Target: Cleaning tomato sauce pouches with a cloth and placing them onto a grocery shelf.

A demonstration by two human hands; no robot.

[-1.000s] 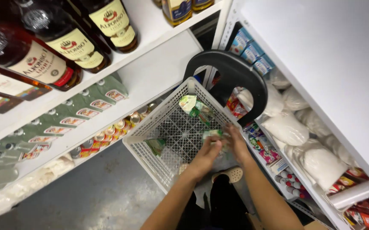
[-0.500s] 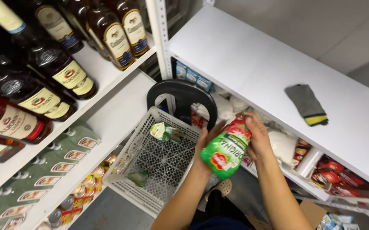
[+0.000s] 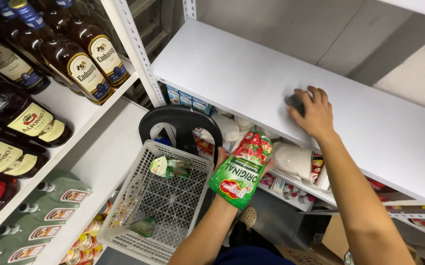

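Bright, even overhead light washes the flat white metal shelf board (image 3: 251, 78) almost to glare, leaving soft shadows beneath it and dim lower corners, while wide-angle distortion bends the dark glass bottles (image 3: 82, 64) at the left edge, and focus stays fairly sharp.

Dark glass bottles (image 3: 82, 66) with cream labels: lying on upper left shelf, necks toward back. More dark bottles (image 3: 14, 127) on next level down, near left edge. Green spouted pouches (image 3: 58, 194) in row on lower left shelf; small jars (image 3: 87, 235) at that shelf's front edge. White bagged goods (image 3: 293, 159) under white shelf, near its front edge. Small blue cartons (image 3: 188, 100) under same shelf, at left corner.
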